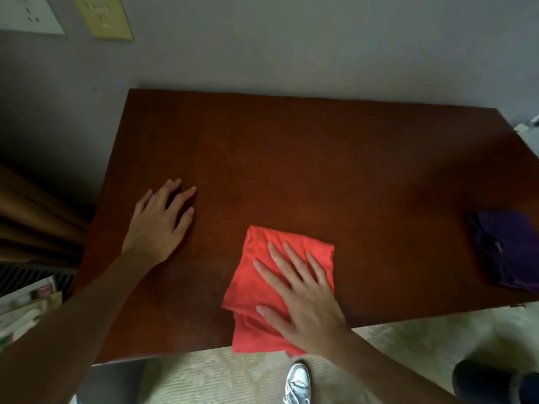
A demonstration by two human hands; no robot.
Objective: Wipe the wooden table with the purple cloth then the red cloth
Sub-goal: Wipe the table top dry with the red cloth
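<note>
The dark wooden table fills the middle of the view. A folded red cloth lies near the table's front edge, slightly overhanging it. My right hand presses flat on the red cloth with fingers spread. Resting flat on bare wood at the left is my left hand, fingers apart, holding nothing. The purple cloth lies crumpled at the table's right edge, away from both hands.
A grey wall runs behind the table, with a yellowish switch plate at upper left. A brown curtain and papers sit left of the table. My shoe stands on pale carpet below the front edge.
</note>
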